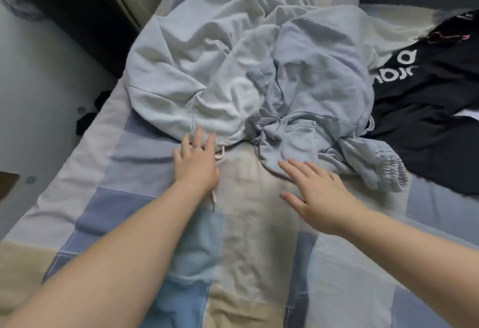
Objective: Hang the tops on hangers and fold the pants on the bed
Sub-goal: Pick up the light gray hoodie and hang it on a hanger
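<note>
Both hands are out over the bed (124, 206), flat, gripping nothing.

Left hand (197, 164): fingers straight, tips lying on the near hem of the pale garment (197, 68). Thumb is hidden, so no pinch confirmed. White drawstring (220, 156) pokes out of that hem just right of the hand.

Right hand (318, 193): fingers spread wide, fingertips on the near edge of the blue garment (318, 74), thumb over bare sheet.

The two garments are crumpled and overlap mid-bed, just beyond both hands, pale on the left and blue on the right. Blue one's elastic cuff (388, 169) lies right of the right hand, near but not touching. Can't tell which is a top and which is pants.

Black garment (425, 110) with white lettering sits at far right, partly under the blue one, well apart from both hands.
</note>
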Action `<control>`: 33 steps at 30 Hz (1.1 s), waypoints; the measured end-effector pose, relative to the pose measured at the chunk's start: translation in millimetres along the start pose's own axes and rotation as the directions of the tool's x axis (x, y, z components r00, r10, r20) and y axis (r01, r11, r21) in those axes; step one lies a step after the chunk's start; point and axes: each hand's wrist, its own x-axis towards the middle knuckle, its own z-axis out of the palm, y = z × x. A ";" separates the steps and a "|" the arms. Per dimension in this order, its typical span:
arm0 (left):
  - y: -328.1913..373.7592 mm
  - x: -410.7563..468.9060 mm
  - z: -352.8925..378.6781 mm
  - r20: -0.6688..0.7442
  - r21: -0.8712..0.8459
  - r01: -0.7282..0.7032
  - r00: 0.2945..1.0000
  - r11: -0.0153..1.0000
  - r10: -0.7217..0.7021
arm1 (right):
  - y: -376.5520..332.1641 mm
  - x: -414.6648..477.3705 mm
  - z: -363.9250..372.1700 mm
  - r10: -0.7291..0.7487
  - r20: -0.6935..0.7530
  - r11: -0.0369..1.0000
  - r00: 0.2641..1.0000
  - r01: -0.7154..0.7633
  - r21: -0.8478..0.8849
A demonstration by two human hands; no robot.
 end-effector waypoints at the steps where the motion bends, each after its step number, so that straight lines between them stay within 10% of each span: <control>1: -3.9 11.3 3.9 -0.032 -0.016 0.018 0.999 1.000 -0.018 | -2.8 17.8 2.3 -0.031 0.012 1.000 0.999 0.031 -0.003; 22: -16.0 64.8 31.7 -0.061 -0.334 -0.006 0.998 0.942 -0.015 | -47.7 145.9 19.5 -0.048 0.065 0.986 0.997 0.058 -0.156; 27: 5.1 20.0 11.4 0.003 -0.453 -0.034 0.999 0.891 0.040 | -51.5 123.3 8.3 0.062 0.117 0.969 0.991 -0.088 0.230; 33: 54.1 -113.6 -3.1 0.171 -0.608 -0.129 0.942 0.784 0.287 | -38.6 50.7 -5.2 0.382 0.305 0.542 0.872 -0.479 0.690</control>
